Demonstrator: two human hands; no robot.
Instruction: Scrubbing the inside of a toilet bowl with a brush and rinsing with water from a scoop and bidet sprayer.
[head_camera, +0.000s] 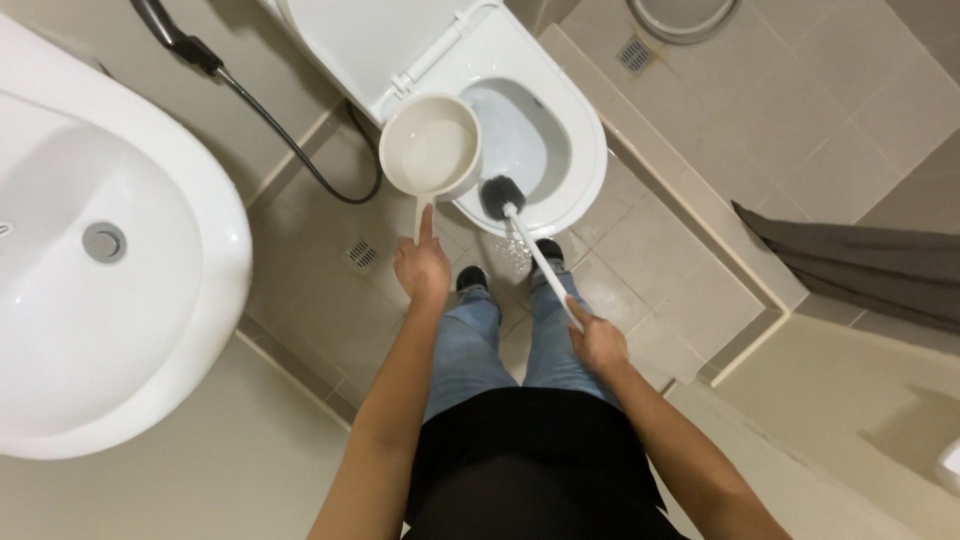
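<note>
My left hand (422, 266) grips the handle of a round white water dipper (431, 152), index finger stretched along the handle. The dipper hangs over the left rim of the white toilet bowl (585, 150), whose seat and lid are raised. My right hand (597, 341) holds the white handle of a toilet brush (503, 196). Its dark bristle head rests on the bowl's front rim. My jeans and dark shoes show below, just in front of the bowl.
A white washbasin (130, 330) fills the left side. A black spray hose (270, 125) runs down the wall beside the toilet. Floor drains (361, 254) sit in the beige tiles. A raised tile kerb (700, 215) and a grey cloth (860, 265) lie to the right.
</note>
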